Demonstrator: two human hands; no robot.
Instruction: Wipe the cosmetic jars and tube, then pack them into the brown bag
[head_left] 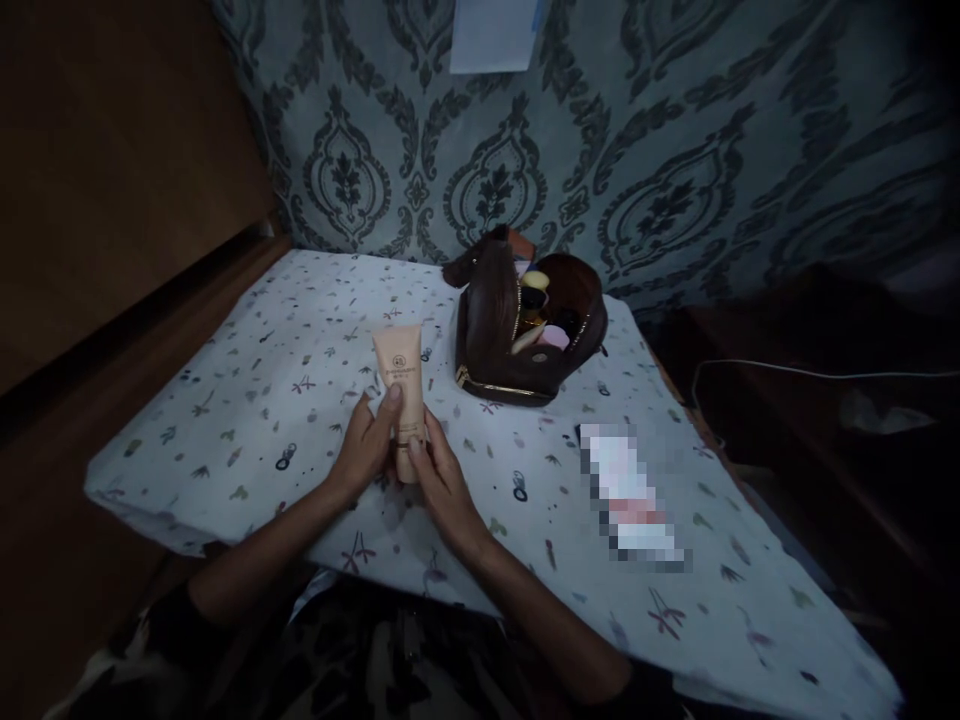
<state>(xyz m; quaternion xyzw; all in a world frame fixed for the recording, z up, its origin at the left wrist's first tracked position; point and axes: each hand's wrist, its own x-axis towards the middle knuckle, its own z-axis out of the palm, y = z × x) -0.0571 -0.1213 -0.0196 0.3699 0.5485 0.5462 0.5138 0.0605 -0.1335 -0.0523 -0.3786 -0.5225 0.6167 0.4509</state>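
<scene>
A beige squeeze tube (406, 365) with dark printing stands nearly upright between my two hands, its wide flat end pointing away from me and its cap end toward me. My left hand (365, 445) holds the tube's left side, thumb on its front. At the lower right, my right hand (442, 480) grips the tube around the cap, thumb over it. Behind and to the right, a brown bag (491, 330) with a gold zipper lies open, with several cosmetic items inside, among them a pink round one (555, 337) and a yellow one (535, 280).
A white cloth with a small plant print (255, 400) covers the table. On its right part lies a pixelated, blurred flat object (626, 490). Patterned wallpaper rises behind, brown wood stands at the left, and a white cable (810, 370) runs at the right.
</scene>
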